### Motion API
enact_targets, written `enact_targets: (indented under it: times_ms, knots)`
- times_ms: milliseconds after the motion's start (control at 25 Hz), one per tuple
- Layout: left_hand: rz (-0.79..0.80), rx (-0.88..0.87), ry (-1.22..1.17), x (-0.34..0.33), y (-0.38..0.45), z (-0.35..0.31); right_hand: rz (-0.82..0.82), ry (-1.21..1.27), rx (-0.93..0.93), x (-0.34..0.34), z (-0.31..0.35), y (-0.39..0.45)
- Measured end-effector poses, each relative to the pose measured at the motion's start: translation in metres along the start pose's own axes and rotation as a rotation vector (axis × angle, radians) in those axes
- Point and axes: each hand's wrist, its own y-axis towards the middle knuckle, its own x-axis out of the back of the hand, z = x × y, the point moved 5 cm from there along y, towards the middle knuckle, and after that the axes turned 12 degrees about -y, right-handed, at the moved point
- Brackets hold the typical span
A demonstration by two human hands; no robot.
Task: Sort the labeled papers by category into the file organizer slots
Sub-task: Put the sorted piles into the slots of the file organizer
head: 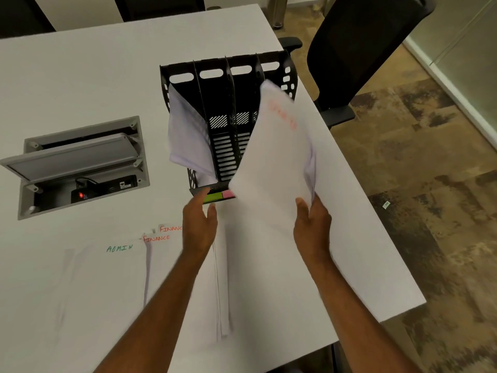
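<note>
One red-lettered sheet is pinched at its lower edge by the right hand, presumably for slotting into the file organizer at upper centre, while the left hand is held spread and empty.

Warm, dim indoor light, wide-angle view

The lifted sheet was smeared by motion blur, its red label unreadable. The table looked evenly lit with soft, faint shadows; straight edges bowed toward the frame's borders.

The black file organizer is showing slotted and diagonal-striped cutouts, with green and pink labels. White papers are bearing green and orange lettering on the white bench. Mottled brown carpet is showing.
</note>
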Motion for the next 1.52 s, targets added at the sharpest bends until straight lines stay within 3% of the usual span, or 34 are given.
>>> enact_targets:
  times_ms: [160, 360, 600, 800, 1000, 1200, 1280, 1360, 1440, 1520]
  knots:
    - [0.166, -0.186, 0.354, -0.008, 0.024, -0.001, -0.068, 0.124, -0.003, -0.024, 0.046, 0.035]
    - [0.244, -0.162, 0.559, -0.015, 0.031, 0.013, -0.055, 0.169, 0.056, -0.066, 0.084, 0.051]
    - [0.287, -0.157, 0.574, -0.012, 0.033, 0.023, -0.004, 0.104, 0.096, -0.122, 0.099, 0.068]
    - [0.328, -0.168, 0.582, -0.01, 0.036, 0.031, 0.255, -0.01, 0.096, -0.174, 0.083, 0.077]
    - [0.349, -0.226, 0.598, -0.009, 0.036, 0.039, 0.32, -0.071, 0.074, -0.189, 0.072, 0.066]
    - [0.196, -0.153, 0.489, 0.025, 0.005, 0.068, 0.291, -0.011, 0.067, -0.163, 0.06, 0.03]
    - [0.137, -0.017, 0.415, 0.046, -0.024, 0.097, 0.289, -0.018, -0.023, -0.153, 0.029, -0.018]
    - [0.119, 0.125, 0.405, 0.062, -0.058, 0.126, 0.349, -0.03, -0.245, -0.151, -0.012, -0.08]
    - [0.138, 0.218, 0.467, 0.073, -0.091, 0.147, 0.416, -0.023, -0.483, -0.152, -0.044, -0.139]
    - [0.168, 0.301, 0.533, 0.079, -0.117, 0.16, 0.454, -0.065, -0.587, -0.154, -0.057, -0.176]
